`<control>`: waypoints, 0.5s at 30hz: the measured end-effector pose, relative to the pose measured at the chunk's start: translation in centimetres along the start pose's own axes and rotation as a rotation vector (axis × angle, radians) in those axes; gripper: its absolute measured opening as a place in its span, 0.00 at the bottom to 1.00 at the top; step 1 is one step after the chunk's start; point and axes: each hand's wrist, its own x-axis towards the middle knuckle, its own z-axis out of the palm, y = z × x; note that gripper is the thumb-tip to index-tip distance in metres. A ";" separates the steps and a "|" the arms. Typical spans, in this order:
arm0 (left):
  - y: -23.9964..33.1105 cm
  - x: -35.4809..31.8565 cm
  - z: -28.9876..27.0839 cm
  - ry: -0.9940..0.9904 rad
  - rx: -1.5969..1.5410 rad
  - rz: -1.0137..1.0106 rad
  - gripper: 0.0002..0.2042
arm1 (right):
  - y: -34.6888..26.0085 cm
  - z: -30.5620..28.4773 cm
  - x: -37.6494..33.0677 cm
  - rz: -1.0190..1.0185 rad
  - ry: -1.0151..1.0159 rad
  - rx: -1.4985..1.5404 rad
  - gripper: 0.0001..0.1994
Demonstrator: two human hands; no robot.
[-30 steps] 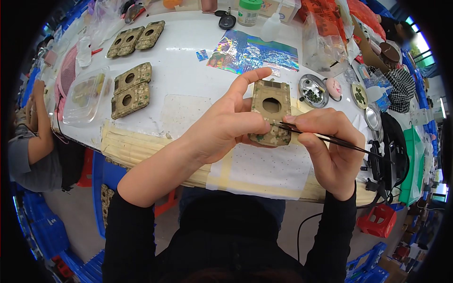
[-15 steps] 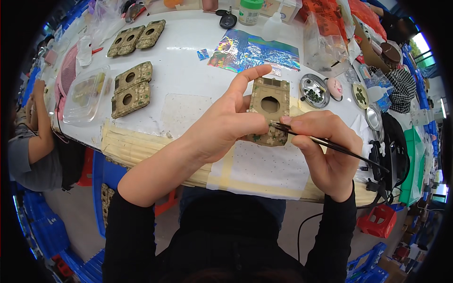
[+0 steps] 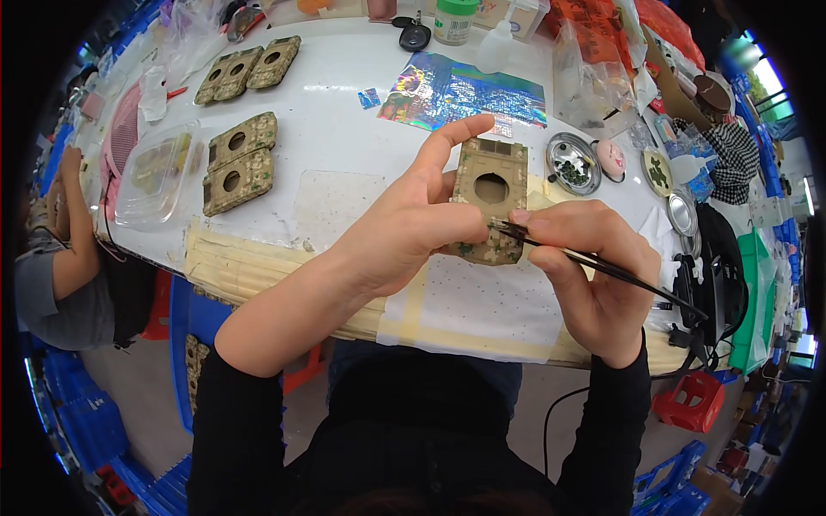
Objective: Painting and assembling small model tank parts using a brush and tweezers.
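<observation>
My left hand (image 3: 413, 219) grips a camouflage model tank hull (image 3: 470, 185) with a round hole in its top, its index finger stretched out past the hull's far end. Dark tweezers (image 3: 615, 268) are pinched in my right hand (image 3: 602, 267). Their tips touch the hull near my left thumb; any small part between them is too tiny to make out. Beneath the hull lies a white dotted sheet (image 3: 482, 314) on the table's taped front edge. To the right of the hull stands a round metal dish (image 3: 574, 163) with small dark green pieces.
More camouflage hulls (image 3: 241, 172) rest at the left, beside a clear plastic box (image 3: 159, 176). Shiny holographic film (image 3: 465, 90), a green-lidded jar (image 3: 454, 21) and a white squeeze bottle (image 3: 496, 47) lie farther back. A black bag (image 3: 723, 275) is at the right. Another person's arm (image 3: 73, 232) shows far left.
The hull has shifted very slightly away from me. Both hands keep nearly the same pose, with the tweezer tips still at the hull.
</observation>
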 end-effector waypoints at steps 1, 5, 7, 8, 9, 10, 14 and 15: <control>-0.1 0.0 -0.1 -0.004 0.003 0.007 0.43 | 0.1 0.0 0.0 -0.002 0.004 0.000 0.09; 0.2 -0.1 0.0 -0.010 0.028 -0.004 0.43 | 0.2 0.1 -0.1 -0.007 0.017 0.001 0.08; 0.1 -0.1 0.1 -0.010 0.033 0.017 0.43 | 0.3 0.2 -0.2 0.003 0.036 0.017 0.07; 0.1 -0.1 0.2 -0.010 0.035 0.028 0.43 | 0.4 0.2 -0.2 0.007 0.045 0.025 0.07; 0.1 -0.1 0.2 -0.010 0.041 0.028 0.43 | 0.3 0.2 -0.2 0.009 0.048 0.028 0.07; 0.1 -0.1 0.2 -0.011 0.046 0.029 0.43 | 0.3 0.1 -0.2 0.011 0.051 0.032 0.06; 0.0 -0.1 0.2 -0.015 0.048 0.037 0.43 | 0.4 0.1 -0.3 0.035 0.062 0.078 0.06; 0.0 -0.1 0.2 -0.012 0.045 0.033 0.43 | 0.3 0.1 -0.3 0.044 0.058 0.087 0.06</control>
